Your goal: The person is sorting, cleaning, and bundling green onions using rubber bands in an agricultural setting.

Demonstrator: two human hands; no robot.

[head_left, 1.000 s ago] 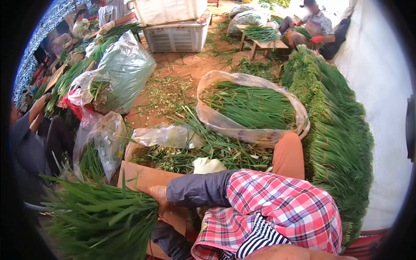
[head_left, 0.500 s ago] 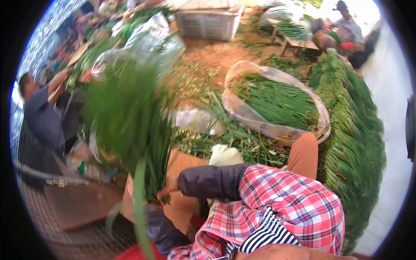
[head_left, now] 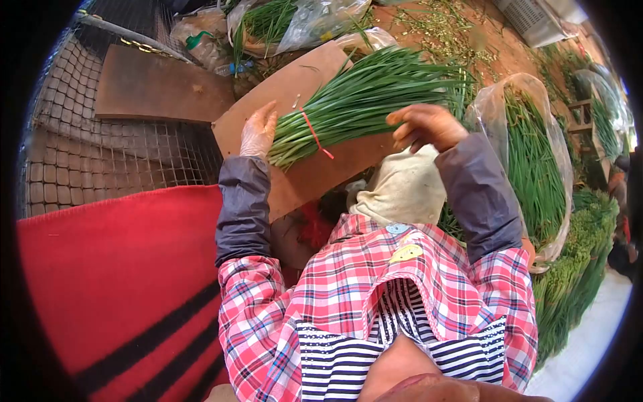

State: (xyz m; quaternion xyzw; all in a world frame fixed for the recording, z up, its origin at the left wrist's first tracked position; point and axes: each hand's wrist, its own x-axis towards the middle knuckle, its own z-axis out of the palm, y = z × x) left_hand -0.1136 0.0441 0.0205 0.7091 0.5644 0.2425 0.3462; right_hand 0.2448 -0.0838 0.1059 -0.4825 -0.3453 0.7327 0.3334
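Green bundle (head_left: 365,94): stem end nearest left hand (head_left: 258,130), fingers extended; leaves pointing away; right hand (head_left: 432,125) alongside bundle's leafy flank, fingers half-curled.

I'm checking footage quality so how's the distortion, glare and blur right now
Head view: black corners, fisheye-like bending toward the edges; head view: shiny glare on the clear plastic bag at the top; head view: the green bundle looks fairly crisp, the right hand slightly soft.

Head-worn view; close above, facing steeply down
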